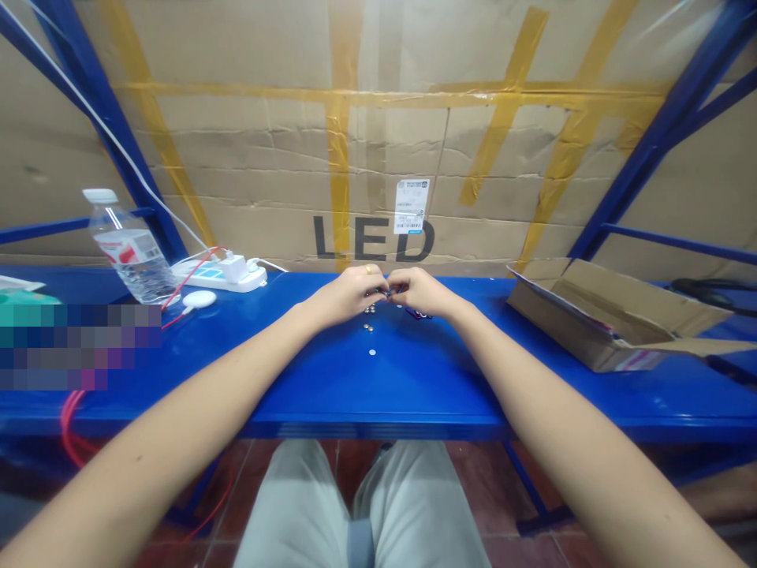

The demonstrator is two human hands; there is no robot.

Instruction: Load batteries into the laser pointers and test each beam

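Both of my arms reach forward over a blue metal shelf. My left hand, with a ring on one finger, and my right hand meet fingertip to fingertip near the shelf's back edge. Together they pinch a small dark part that I cannot make out clearly. Just below the hands, several small round silvery pieces lie loose on the shelf, and one more silvery piece sits nearer to me. A small dark purple item lies under my right hand.
A clear water bottle stands at the left, beside a white power strip with red and white cables. An open cardboard box rests at the right. A taped cardboard sheet marked LED forms the back wall. Blue frame struts rise on both sides.
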